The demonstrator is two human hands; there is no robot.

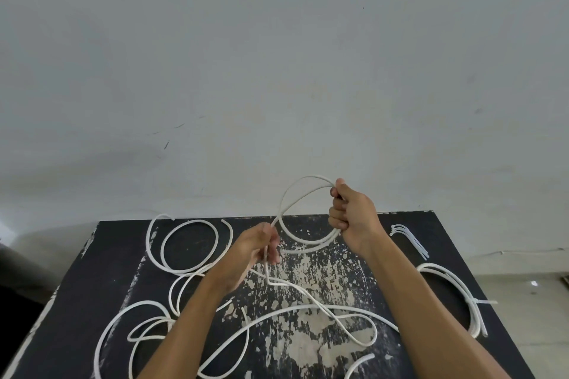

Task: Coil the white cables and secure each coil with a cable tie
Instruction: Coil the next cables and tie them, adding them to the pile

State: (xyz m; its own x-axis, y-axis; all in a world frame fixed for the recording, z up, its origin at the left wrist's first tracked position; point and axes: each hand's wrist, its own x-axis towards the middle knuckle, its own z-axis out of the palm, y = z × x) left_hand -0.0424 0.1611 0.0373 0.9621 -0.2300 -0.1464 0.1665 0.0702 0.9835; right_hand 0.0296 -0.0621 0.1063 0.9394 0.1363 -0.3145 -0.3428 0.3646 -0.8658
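A: Head view: the right hand [354, 209] grips a few stacked loops of thin white round cable [308, 212], fingers curled round the bundle and holding it up over the far part of the worn black surface [431, 243] with its flaking paint.

B: And the left hand [261, 246]?

A: It pinches the running length of that same cable just below and beside the loops. From there the cable trails down onto the surface and wanders toward the near edge. The left hand seems to be feeding slack and guiding the next turn, while the right acts as the fixed anchor so the loops stay one size.

B: So the coil is only partly made?

A: By the look of it, yes; a good deal of that cable lies loose between the forearms. Other loose white cables [187, 246] lie on the left side, not yet gathered.

B: Anything finished?

A: At the right edge lies a coiled white cable [455, 283] with what looks like a tie, its tail sticking out. That side seems to serve as the done pile.

B: And the ties?

A: A small bunch of pale plastic cable ties [409, 240] rests at the far right of the surface, near the right hand, probably kept there for easy reach.
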